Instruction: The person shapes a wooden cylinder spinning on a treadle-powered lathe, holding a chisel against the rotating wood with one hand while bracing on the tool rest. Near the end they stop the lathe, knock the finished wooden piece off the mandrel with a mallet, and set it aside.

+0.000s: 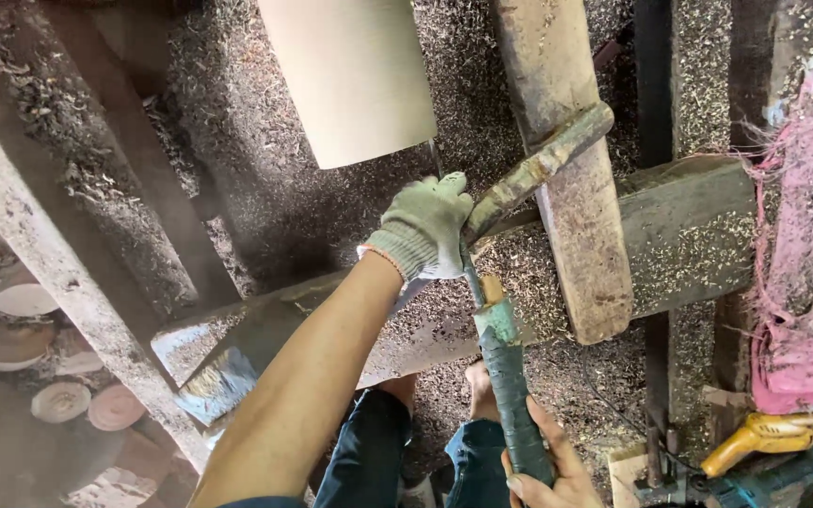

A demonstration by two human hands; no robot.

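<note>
At the bottom centre the bare right hand (pixel 546 470) is wrapped round the chisel (pixel 505 372) by its taped handle. Above it, mid-frame, the gloved left hand (pixel 422 229) is closed on the chisel's shaft over the plank (pixel 689 235). The pale cylinder (pixel 350 75) fills the upper centre.

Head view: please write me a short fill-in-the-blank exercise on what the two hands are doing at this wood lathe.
1. The left hand wears a knitted work ____.
2. The bare right hand grips the turning tool's handle, which is wrapped in ____ tape.
3. The pale wooden workpiece has the shape of a ____.
4. A yellow power tool lies to the ____ of the right hand.

Missing words: glove; green; cylinder; right
</note>
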